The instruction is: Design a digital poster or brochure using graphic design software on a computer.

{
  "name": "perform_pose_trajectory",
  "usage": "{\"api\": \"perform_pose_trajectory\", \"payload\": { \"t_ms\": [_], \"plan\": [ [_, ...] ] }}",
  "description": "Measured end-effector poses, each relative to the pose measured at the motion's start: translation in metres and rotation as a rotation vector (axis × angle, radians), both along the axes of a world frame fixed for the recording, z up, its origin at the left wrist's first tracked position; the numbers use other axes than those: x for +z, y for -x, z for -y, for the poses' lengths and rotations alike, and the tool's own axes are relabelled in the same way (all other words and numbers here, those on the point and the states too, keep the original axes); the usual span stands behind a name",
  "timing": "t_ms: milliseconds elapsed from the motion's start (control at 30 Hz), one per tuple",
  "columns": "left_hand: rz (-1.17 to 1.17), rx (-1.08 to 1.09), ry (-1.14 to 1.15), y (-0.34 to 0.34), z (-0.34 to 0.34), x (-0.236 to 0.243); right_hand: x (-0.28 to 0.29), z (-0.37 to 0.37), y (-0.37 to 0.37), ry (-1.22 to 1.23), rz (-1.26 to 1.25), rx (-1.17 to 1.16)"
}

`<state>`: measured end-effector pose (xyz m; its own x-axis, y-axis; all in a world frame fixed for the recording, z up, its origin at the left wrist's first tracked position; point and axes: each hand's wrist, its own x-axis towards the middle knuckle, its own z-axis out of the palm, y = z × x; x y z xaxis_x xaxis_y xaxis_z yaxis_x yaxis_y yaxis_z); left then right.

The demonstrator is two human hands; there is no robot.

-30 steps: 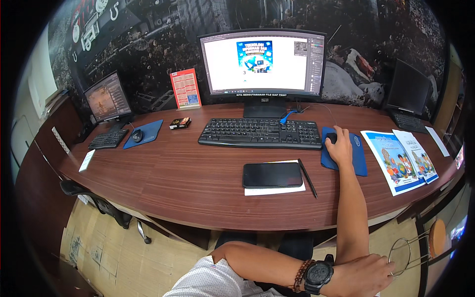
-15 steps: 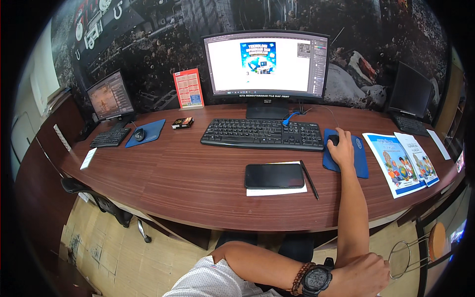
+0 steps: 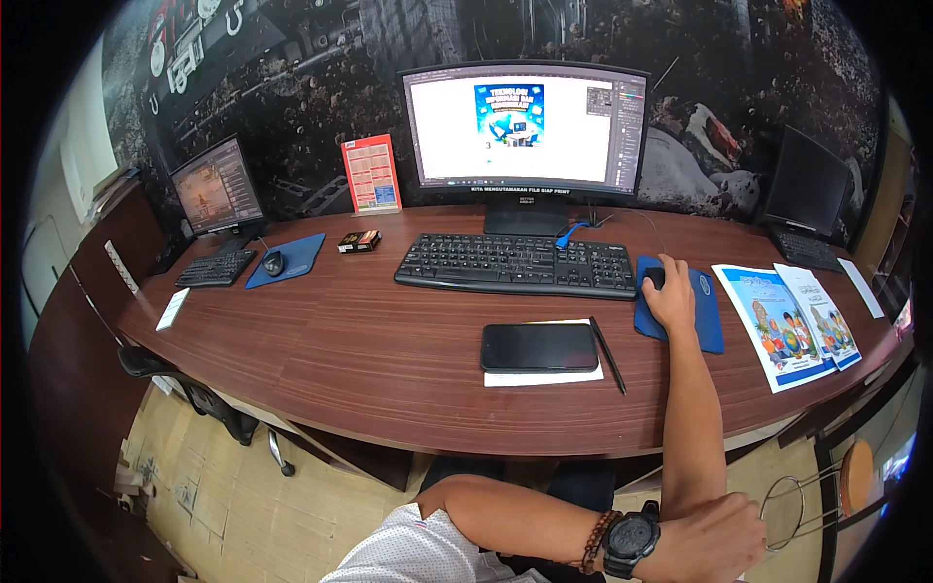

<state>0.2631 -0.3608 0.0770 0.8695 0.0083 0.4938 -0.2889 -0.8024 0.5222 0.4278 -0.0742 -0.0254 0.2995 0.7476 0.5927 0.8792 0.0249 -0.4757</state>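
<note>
My right hand rests over a black computer mouse, its fingers curved round it, on a blue mouse pad. Across my right arm, near the elbow, lies my left hand, its knuckles bent over the arm and the fingertips hidden. That wrist wears a black watch and a brown beaded bracelet. A black keyboard sits just left of the mouse. Behind it a curved monitor shows a blue cover design on a white page.
A phone lies on white paper beside a black pen. Printed booklets are at right. Leftward stand a small box, a red calendar, another mouse and a smaller monitor. A dark monitor is far right.
My left wrist with the watch has shifted and turned slightly. My right hand stays on the mouse, and the page on the monitor looks the same.
</note>
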Motion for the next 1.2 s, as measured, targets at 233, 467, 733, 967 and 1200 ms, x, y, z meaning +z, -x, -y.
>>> {"api": "perform_pose_trajectory", "payload": {
  "t_ms": [233, 467, 733, 967, 1200],
  "plan": [
    [0.204, -0.034, -0.030, -0.009, 0.003, -0.011, 0.001, 0.000, 0.001, -0.014, -0.001, 0.005],
    [0.396, -0.047, -0.022, -0.010, -0.006, -0.009, 0.002, 0.001, 0.002, -0.009, 0.003, 0.003],
    [0.094, 0.043, -0.003, -0.005, 0.003, 0.000, 0.000, 0.001, 0.000, 0.002, -0.011, 0.003],
    [0.339, 0.038, -0.001, -0.009, -0.001, -0.015, 0.006, 0.003, 0.005, 0.038, -0.010, -0.012],
    [0.261, 0.171, -0.082, -0.003, 0.005, -0.011, 0.003, 0.002, 0.002, 0.019, -0.014, -0.012]
  ]
}}
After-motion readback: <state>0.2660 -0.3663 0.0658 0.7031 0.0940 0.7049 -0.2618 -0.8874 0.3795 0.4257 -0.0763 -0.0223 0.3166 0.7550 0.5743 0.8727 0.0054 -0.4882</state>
